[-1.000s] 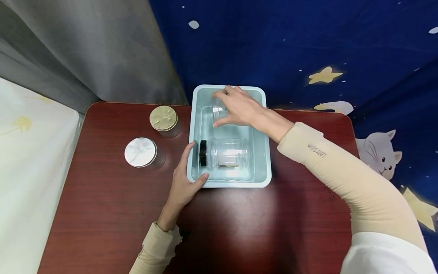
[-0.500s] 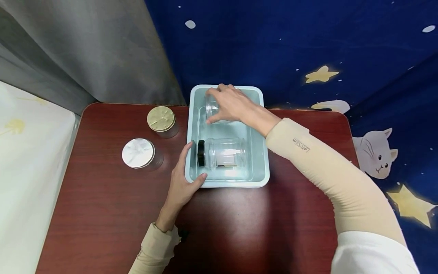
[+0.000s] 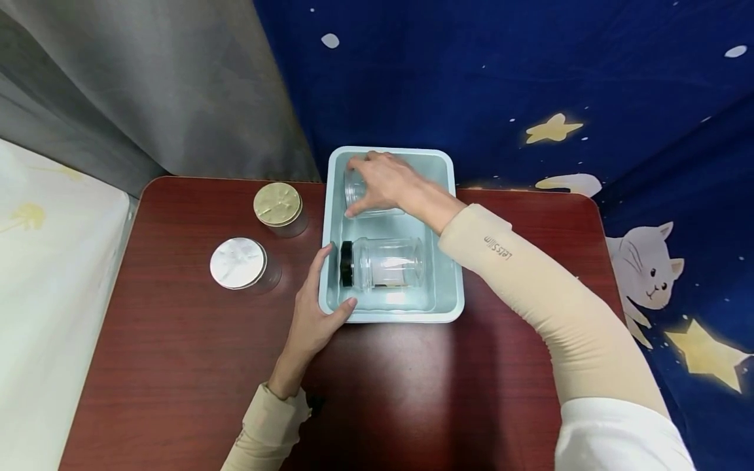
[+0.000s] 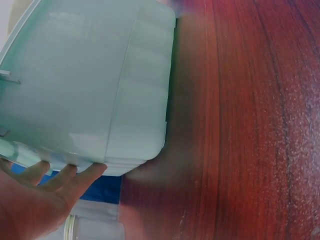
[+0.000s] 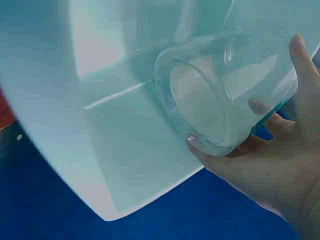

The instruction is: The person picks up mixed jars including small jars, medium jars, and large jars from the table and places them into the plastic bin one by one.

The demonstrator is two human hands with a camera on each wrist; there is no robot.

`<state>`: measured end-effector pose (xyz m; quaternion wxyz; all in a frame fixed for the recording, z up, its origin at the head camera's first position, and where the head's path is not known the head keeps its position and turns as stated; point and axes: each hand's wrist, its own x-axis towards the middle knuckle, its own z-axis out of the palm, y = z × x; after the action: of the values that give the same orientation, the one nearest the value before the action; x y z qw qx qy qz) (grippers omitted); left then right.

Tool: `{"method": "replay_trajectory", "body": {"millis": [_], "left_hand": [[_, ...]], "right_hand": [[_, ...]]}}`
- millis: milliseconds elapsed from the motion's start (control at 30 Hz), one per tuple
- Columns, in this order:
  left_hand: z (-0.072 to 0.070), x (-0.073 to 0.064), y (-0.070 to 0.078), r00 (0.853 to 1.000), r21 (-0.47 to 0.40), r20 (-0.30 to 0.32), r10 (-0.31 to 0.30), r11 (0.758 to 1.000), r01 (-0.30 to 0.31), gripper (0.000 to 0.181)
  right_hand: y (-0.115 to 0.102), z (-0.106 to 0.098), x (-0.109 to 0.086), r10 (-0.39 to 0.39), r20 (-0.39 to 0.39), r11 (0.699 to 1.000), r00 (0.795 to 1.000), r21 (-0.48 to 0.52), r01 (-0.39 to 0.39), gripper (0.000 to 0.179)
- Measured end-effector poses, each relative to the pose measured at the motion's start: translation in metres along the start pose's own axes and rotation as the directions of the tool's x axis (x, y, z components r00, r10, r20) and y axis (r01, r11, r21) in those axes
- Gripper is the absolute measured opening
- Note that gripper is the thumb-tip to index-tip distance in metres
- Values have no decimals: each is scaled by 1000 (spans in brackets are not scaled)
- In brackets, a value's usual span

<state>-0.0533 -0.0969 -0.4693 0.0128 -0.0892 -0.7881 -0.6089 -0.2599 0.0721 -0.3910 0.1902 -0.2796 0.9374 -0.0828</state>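
Observation:
A clear jar (image 3: 356,188) lies on its side at the far left inside the pale blue-green basin (image 3: 444,318). My right hand (image 3: 383,183) grips it from above; the right wrist view shows the thumb and fingers around the clear jar (image 5: 200,95). Nearer me in the same basin lies a second clear jar (image 3: 389,263), its black lid (image 3: 347,263) pointing left. My left hand (image 3: 315,314) spans the basin's near left corner, thumb at the front rim. In the left wrist view, fairly straight fingers (image 4: 82,181) touch the basin's outer wall (image 4: 140,100).
Left of the basin stand two jars on the reddish-brown table (image 3: 177,366): one with a gold lid (image 3: 277,203), one with a silver lid (image 3: 238,263). A blue curtain (image 3: 412,78) and a grey curtain (image 3: 194,85) hang behind the table.
My right hand has moved left and slightly toward me, carrying the jar toward the basin's left wall. My left hand has stayed at the basin's corner.

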Motion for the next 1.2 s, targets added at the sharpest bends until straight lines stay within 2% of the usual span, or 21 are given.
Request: {"method": "replay_trajectory", "body": {"millis": [133, 233, 633, 800, 1000, 1200], "left_hand": [[3, -2, -22, 1000, 14, -12, 9, 1000, -9, 90], [4, -2, -28, 1000, 35, -18, 19, 999, -18, 91], [10, -1, -29, 999, 44, -19, 26, 999, -25, 90], [11, 0, -28, 1000, 39, -18, 19, 999, -19, 89], [12, 1, -28, 1000, 41, -20, 18, 999, -17, 88], [13, 0, -29, 1000, 54, -14, 16, 998, -15, 88]], "right_hand": [[-1, 4, 3, 5, -5, 1000, 1000, 5, -5, 89], [-1, 7, 4, 14, 4, 1000, 1000, 15, -14, 89], [6, 14, 7, 84, 95, 992, 992, 90, -93, 91], [8, 18, 8, 101, 104, 988, 989, 104, -112, 91], [6, 22, 9, 117, 112, 988, 987, 89, -127, 90], [6, 30, 9, 123, 187, 990, 975, 48, -134, 93]]}}
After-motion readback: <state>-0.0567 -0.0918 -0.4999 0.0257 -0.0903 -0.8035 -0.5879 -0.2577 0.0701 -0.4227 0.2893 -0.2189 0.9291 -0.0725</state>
